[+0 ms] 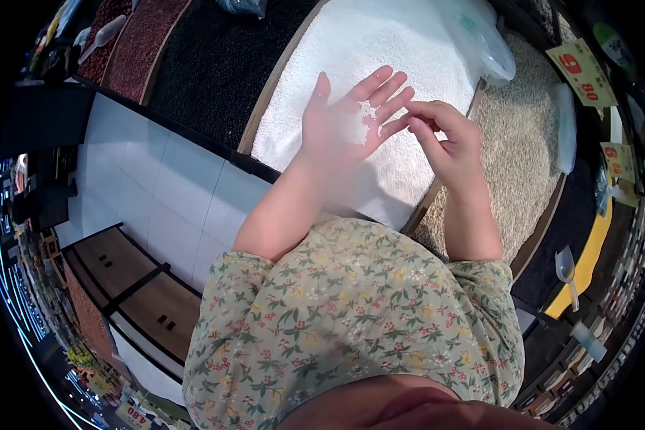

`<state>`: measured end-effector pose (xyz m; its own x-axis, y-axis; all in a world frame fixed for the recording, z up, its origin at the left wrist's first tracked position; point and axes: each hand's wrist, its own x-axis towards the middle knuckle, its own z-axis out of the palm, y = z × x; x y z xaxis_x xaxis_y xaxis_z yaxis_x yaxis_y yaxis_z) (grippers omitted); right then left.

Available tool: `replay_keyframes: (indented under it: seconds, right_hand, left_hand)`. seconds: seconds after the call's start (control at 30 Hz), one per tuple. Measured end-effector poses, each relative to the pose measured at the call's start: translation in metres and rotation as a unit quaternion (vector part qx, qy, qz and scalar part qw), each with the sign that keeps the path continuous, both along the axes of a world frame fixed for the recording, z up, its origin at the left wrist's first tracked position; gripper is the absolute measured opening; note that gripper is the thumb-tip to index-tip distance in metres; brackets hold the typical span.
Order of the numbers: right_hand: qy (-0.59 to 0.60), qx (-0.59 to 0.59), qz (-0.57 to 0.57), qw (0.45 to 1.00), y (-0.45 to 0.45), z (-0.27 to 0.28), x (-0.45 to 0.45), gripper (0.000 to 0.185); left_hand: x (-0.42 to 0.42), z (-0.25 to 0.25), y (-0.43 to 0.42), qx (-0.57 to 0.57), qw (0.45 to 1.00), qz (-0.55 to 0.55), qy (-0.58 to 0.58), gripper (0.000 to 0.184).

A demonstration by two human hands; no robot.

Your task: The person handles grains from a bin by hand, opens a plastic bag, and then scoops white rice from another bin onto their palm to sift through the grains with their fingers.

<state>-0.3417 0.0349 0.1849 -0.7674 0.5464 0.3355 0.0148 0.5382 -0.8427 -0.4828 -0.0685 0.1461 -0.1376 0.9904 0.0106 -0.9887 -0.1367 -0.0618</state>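
Observation:
My left hand (340,125) is held palm up over a bin of white rice-like grains (301,93). Its fingers are spread, and a small pile of white grains (362,127) lies on the palm. Part of that palm and wrist is hazy. Beside its fingertips is my right hand (448,136), with thumb and index finger bent close together in a pinch. Whatever sits between those fingertips, if anything, is too small to make out.
A clear plastic bag (491,54) lies on the white grains. Bins of black beans (208,68), red beans (147,43) and tan grain (516,136) flank it. Price signs (584,72) stand at right. A scoop (566,269) rests in a dark bin. Tiled floor (150,165) shows at left.

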Motion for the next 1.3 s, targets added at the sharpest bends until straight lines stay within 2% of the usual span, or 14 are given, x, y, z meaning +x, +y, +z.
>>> replay_keyframes:
  seconds: [0.2, 0.27, 0.3, 0.33, 0.37, 0.4, 0.5, 0.57, 0.83, 1.1, 1.2, 1.23, 1.3]
  right_hand:
    - [-0.017, 0.068, -0.001, 0.998, -0.004, 0.011, 0.001, 0.012]
    - [-0.034, 0.086, -0.002, 0.996, -0.006, 0.01, -0.002, 0.012]
    - [-0.05, 0.105, 0.001, 0.993, -0.007, 0.009, -0.003, 0.012]
    - [-0.052, 0.104, -0.002, 0.993, -0.006, 0.007, -0.005, 0.012]
    - [-0.05, 0.152, 0.0, 0.987, -0.005, 0.005, -0.007, 0.013]
    - [-0.049, 0.2, 0.002, 0.979, -0.005, 0.004, -0.008, 0.014]
    - [-0.071, 0.242, 0.012, 0.967, -0.001, 0.001, -0.009, 0.018]
    - [-0.067, 0.255, 0.019, 0.964, -0.001, 0.008, -0.013, 0.015]
    - [-0.105, 0.311, 0.044, 0.944, 0.0, 0.008, -0.014, 0.015]
    - [-0.183, 0.423, 0.071, 0.885, -0.002, 0.012, -0.009, 0.01]
    - [-0.165, 0.382, 0.057, 0.907, -0.003, 0.012, -0.009, 0.013]
    - [-0.165, 0.383, 0.057, 0.907, -0.002, 0.011, -0.007, 0.013]
    - [-0.129, 0.277, 0.056, 0.951, 0.0, 0.009, -0.003, 0.014]
  left_hand:
    - [0.009, -0.004, 0.004, 0.014, 0.999, -0.026, 0.023, 0.083]
    - [0.009, -0.008, 0.005, 0.077, 0.986, -0.082, -0.123, 0.084]
    - [0.01, -0.009, 0.007, 0.075, 0.986, -0.085, -0.124, 0.084]
    - [0.01, -0.009, 0.008, 0.061, 0.992, -0.088, -0.074, 0.085]
    - [0.011, -0.009, 0.009, 0.046, 0.995, -0.091, -0.023, 0.086]
    - [0.011, -0.008, 0.01, 0.046, 0.994, -0.091, -0.024, 0.086]
    - [0.012, -0.006, 0.01, 0.041, 0.994, -0.097, -0.032, 0.087]
    - [0.012, -0.003, 0.01, 0.005, 0.993, -0.091, 0.08, 0.087]
    - [0.013, -0.002, 0.011, -0.017, 0.987, -0.101, 0.122, 0.088]
    - [0.019, -0.004, 0.013, -0.025, 0.983, -0.123, 0.132, 0.087]
    - [0.02, -0.002, 0.013, -0.021, 0.985, -0.127, 0.119, 0.088]
    - [0.019, 0.002, 0.012, -0.031, 0.983, -0.139, 0.117, 0.081]
    - [0.019, 0.004, 0.011, -0.041, 0.981, -0.152, 0.113, 0.079]
